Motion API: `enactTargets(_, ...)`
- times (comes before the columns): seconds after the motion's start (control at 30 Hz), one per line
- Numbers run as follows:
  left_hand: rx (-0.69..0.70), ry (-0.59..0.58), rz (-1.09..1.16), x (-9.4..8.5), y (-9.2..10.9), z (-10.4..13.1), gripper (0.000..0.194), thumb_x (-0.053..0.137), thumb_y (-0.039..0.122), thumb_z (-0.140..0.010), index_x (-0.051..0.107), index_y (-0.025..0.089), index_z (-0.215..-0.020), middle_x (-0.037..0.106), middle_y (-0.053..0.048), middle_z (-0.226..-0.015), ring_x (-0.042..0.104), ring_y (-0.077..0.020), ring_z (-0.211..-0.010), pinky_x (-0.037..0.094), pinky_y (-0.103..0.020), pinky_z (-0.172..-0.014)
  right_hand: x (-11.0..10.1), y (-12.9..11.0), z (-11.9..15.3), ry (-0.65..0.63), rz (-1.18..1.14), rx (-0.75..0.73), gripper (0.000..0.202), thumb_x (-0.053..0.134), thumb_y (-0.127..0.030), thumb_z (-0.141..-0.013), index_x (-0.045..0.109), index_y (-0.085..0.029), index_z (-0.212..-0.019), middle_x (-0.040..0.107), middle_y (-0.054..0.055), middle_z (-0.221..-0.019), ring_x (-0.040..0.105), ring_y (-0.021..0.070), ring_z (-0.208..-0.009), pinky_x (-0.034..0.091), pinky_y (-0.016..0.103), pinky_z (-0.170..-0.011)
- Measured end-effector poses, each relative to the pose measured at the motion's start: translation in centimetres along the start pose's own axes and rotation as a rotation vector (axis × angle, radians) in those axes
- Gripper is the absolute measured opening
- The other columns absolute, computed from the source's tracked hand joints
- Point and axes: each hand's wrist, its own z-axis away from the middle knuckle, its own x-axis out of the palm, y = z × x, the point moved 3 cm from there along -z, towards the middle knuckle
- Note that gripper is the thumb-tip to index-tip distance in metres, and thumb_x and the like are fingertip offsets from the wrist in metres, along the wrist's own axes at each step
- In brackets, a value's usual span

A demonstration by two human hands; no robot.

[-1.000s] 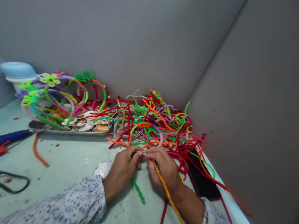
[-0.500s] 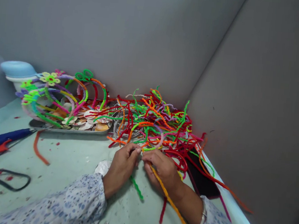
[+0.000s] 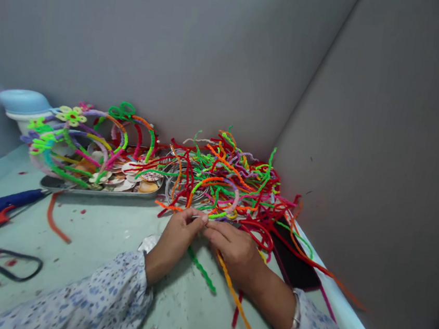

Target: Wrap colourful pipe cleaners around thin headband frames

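In the head view, a thin pale strip (image 3: 197, 216) is pinched between the closed thumb and fingers of the left hand (image 3: 174, 238). By the right hand (image 3: 236, 250), curled nearly shut, an orange-yellow pipe cleaner (image 3: 235, 296) is held (fingertips partly hidden), its length slanting toward five o'clock.

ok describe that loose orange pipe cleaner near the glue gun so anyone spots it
Find the metal tray of shells, then the blue glue gun. By its tip, the short orange pipe cleaner curves alone, apart from the tangled pile.
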Motion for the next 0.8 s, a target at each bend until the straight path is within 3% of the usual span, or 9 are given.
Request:
enactTargets(0.17,0.041,-0.006,-0.053,-0.1,0.6,-0.1,0.024,0.058,0.038,-0.076,0.062,0.014,-0.074,0.057,0.0,-0.064,0.048,-0.0118,-0.057,0.037,-0.022,-0.053,0.3,0.5,0.2,0.069,0.008,0.0,0.03,0.046,-0.007,-0.085,0.058,-0.018,-0.11,0.065,0.01,-0.11,0.06,0.0193,-0.102,0.051,0.033,-0.087)
enactTargets(0.33,0.138,-0.015,-0.19,0.1,1.2,0.3,0.018,0.054,0.032,-0.08,0.06,0.015,-0.076,0.056,0.001,-0.067,0.048,-0.0126,-0.063,0.037,-0.022,-0.058,0.2,1.8,0.6,0.244,-0.031,0.184,0.036,0.05,-0.007,-0.082,0.056,-0.022,-0.115,0.061,0.009,-0.113,0.058,0.0187,-0.104,0.051,0.034,-0.087)
enactTargets(0.57,0.113,-0.105,-0.172,0.7,1.6,0.9,0.017,0.05,0.031,-0.083,0.057,0.015,-0.081,0.049,0.004,-0.063,0.041,-0.0101,-0.054,0.033,-0.021,-0.051,0.3,2.1,0.4,0.232,-0.122,0.252,0.03,0.051,-0.014,-0.085,0.058,-0.021,-0.114,0.059,0.009,-0.113,0.055,0.0186,-0.107,0.048,0.034,-0.092)
enactTargets(0.8,0.089,-0.188,-0.218,0.6,1.3,1.1,0.022,0.044,0.036,-0.087,0.054,0.016,-0.084,0.041,0.005,-0.059,0.037,-0.0102,-0.054,0.029,-0.021,-0.048,0.6,2.0,0.4,0.2,-0.213,0.236,0.029,0.05,-0.013,-0.086,0.058,-0.023,-0.111,0.061,0.006,-0.098,0.059,0.0167,-0.092,0.051,0.031,-0.08)
